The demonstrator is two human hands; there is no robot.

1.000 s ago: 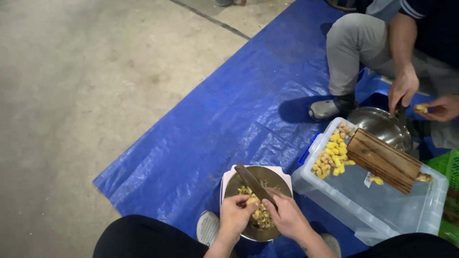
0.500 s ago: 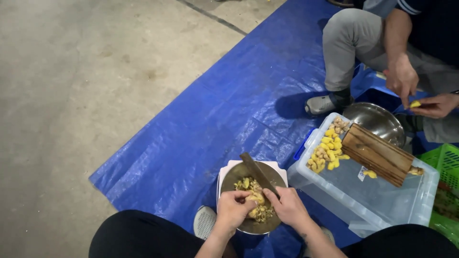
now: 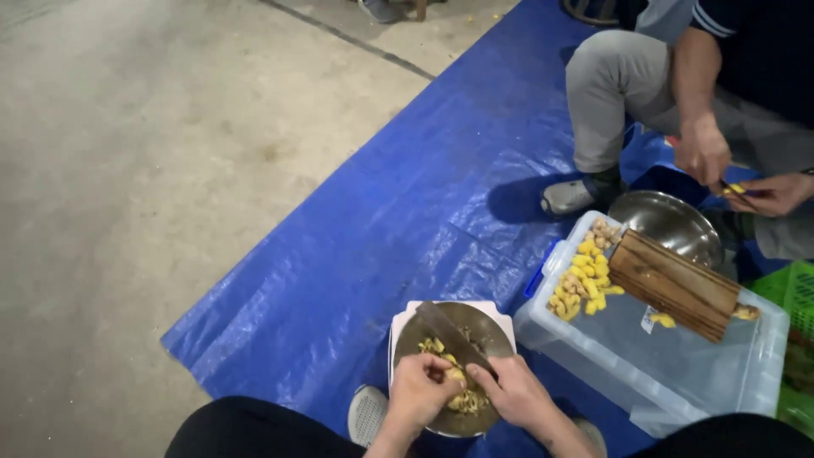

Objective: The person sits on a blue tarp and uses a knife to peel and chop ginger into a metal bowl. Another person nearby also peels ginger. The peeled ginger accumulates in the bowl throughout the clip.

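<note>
both hands lower over the metal bowl than before

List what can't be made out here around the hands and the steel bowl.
From the head view:
- What the left hand pinches: hidden by its curled fingers.
- Knife handle: covered by the right hand.
- Pieces in the steel bowl: too small to identify.
- What carries the bowl: only a pale rim shows.
- Small yellow piece in the other person's hands: too small, near the right edge.
</note>
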